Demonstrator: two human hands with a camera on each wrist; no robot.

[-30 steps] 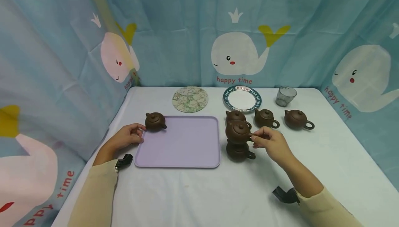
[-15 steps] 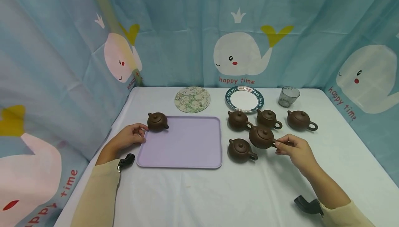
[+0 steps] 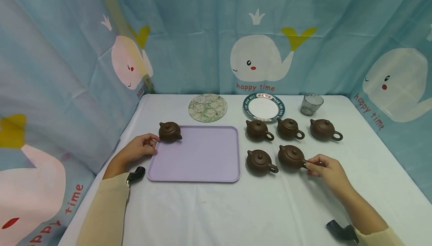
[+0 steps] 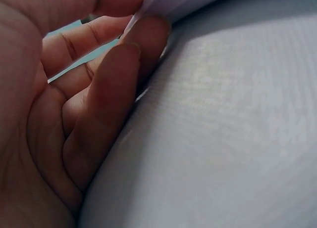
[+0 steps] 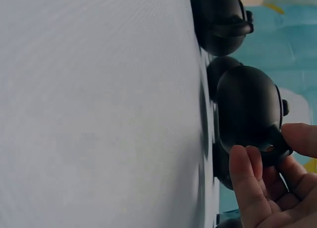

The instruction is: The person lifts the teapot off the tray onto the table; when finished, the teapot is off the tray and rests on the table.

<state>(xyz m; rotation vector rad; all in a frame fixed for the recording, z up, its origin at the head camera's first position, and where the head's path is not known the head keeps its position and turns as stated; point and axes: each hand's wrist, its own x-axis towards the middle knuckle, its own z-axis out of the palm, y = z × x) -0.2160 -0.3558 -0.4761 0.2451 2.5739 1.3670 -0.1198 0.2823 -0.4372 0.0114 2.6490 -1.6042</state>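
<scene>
My right hand (image 3: 329,173) pinches the handle of a brown clay teapot (image 3: 291,156), between thumb and fingers. In the right wrist view this teapot (image 5: 250,107) is upright, and a thin gap seems to show under it. To its left stands another brown teapot (image 3: 260,161). My left hand (image 3: 140,149) holds the left edge of the lilac tray (image 3: 199,159). The left wrist view shows curled fingers (image 4: 106,89) at the tray's rim. A brown teapot (image 3: 170,132) sits at the tray's back left corner, close to that hand.
Behind the held teapot stand three more brown teapots, at left (image 3: 257,129), middle (image 3: 288,128) and right (image 3: 323,129). Farther back lie a round patterned mat (image 3: 207,108), a green-rimmed plate (image 3: 264,107) and a glass cup (image 3: 311,104). A blue curtain (image 3: 189,51) closes off the back.
My right hand has carried its teapot rightward and down, from above the near left teapot to the spot beside it. The left hand keeps its place at the tray.
</scene>
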